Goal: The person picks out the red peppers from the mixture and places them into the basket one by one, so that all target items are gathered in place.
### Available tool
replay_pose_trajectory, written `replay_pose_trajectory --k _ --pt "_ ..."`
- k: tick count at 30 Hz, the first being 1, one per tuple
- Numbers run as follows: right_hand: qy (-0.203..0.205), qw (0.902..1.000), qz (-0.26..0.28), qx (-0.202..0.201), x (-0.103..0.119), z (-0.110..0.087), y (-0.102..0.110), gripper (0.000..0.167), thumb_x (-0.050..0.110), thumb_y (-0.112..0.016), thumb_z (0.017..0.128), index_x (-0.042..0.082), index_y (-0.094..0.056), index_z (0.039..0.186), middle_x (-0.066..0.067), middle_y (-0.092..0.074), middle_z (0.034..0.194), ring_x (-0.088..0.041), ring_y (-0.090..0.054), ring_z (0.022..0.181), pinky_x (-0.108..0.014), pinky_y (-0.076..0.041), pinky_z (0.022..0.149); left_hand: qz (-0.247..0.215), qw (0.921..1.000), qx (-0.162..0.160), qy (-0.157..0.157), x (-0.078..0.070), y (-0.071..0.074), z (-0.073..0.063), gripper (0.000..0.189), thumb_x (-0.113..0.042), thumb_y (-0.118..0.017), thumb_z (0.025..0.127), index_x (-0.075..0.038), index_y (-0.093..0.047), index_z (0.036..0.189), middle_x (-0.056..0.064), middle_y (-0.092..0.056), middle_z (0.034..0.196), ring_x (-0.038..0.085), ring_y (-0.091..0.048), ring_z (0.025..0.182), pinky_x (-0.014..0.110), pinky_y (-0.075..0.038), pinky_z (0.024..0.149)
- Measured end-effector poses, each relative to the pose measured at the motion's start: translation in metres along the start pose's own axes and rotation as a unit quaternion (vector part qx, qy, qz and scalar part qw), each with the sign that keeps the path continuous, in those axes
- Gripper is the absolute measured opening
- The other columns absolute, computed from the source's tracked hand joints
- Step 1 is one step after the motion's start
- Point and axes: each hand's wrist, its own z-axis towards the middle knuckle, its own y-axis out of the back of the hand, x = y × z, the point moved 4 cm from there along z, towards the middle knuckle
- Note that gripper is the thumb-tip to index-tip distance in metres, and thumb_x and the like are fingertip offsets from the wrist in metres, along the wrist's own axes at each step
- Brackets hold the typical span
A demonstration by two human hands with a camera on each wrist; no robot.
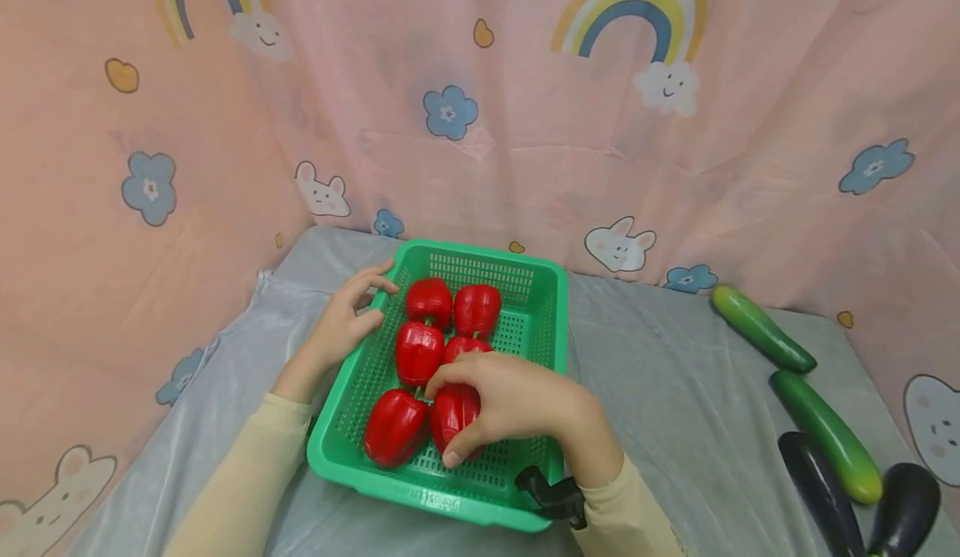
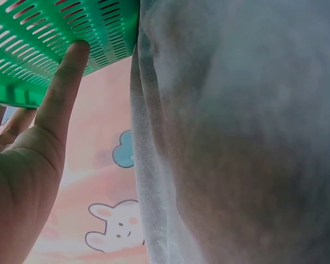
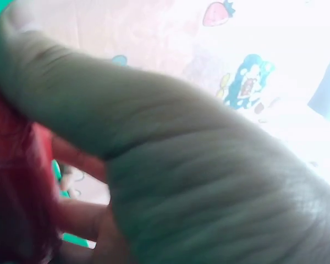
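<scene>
A green plastic basket with slotted walls holds several glossy red bell peppers in two rows. My right hand reaches into it and grips the front right bell pepper, fingers curled over the far side and thumb on the near side. The right wrist view shows that red pepper against the thumb, blurred. At the basket's left wall, my left hand holds the rim. In the left wrist view its thumb lies against the outer slotted wall, the other fingers partly hidden.
Two green cucumbers lie on the grey cloth to the right. Two dark eggplants are nearer, partly cut off by the frame. A pink patterned curtain stands behind. A black strap sits at my right wrist.
</scene>
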Motion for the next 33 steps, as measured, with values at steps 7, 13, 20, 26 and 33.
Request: replay_pose_trajectory --k 7,13,20,26,33 --pt "-0.014 0.9995 0.012 0.026 -0.001 0.003 -0.005 0.058 0.042 -0.1 0.074 0.029 -0.076 0.125 0.016 -0.069 0.112 -0.011 -0.063 0.108 -0.025 -0.06 0.078 0.007 0.9999 0.003 0.009 -0.001 -0.001 -0.001 0.034 0.007 -0.053 0.092 0.004 -0.067 0.122 0.016 -0.044 0.17 0.04 -0.039 0.156 0.07 -0.038 0.117" --pt "-0.033 0.9983 0.026 0.04 -0.002 0.002 -0.008 0.057 0.04 -0.1 0.074 0.027 -0.077 0.125 0.015 -0.069 0.109 -0.011 -0.063 0.104 -0.026 -0.06 0.075 0.007 0.9999 0.005 0.012 -0.002 -0.001 0.0 0.034 0.006 -0.053 0.092 0.004 -0.067 0.123 0.015 -0.044 0.17 0.039 -0.039 0.156 0.071 -0.037 0.118" --pt "-0.031 0.9972 0.019 0.065 -0.002 0.002 -0.011 0.057 0.039 -0.097 0.078 0.023 -0.078 0.129 0.016 -0.07 0.108 -0.008 -0.064 0.101 -0.026 -0.059 0.078 0.005 0.9999 0.006 0.009 -0.002 -0.001 0.0 0.034 0.007 -0.053 0.091 0.004 -0.067 0.121 0.019 -0.043 0.17 0.042 -0.038 0.156 0.072 -0.036 0.118" --pt "-0.009 0.9969 0.015 0.077 -0.001 0.003 -0.013 0.057 0.035 -0.095 0.083 0.022 -0.078 0.135 0.014 -0.071 0.114 -0.005 -0.063 0.103 -0.024 -0.058 0.081 0.003 0.9999 0.009 0.013 -0.003 0.0 0.0 0.035 0.008 -0.053 0.09 0.005 -0.067 0.122 0.017 -0.043 0.17 0.04 -0.037 0.157 0.071 -0.036 0.118" --pt "-0.007 0.9971 0.01 0.075 -0.001 0.001 -0.013 0.058 0.033 -0.094 0.084 0.022 -0.076 0.139 0.014 -0.072 0.118 -0.005 -0.063 0.107 -0.024 -0.058 0.084 0.005 0.9998 0.01 0.016 -0.004 0.0 -0.001 0.035 0.007 -0.053 0.091 0.004 -0.067 0.123 0.016 -0.042 0.171 0.04 -0.037 0.157 0.07 -0.036 0.119"
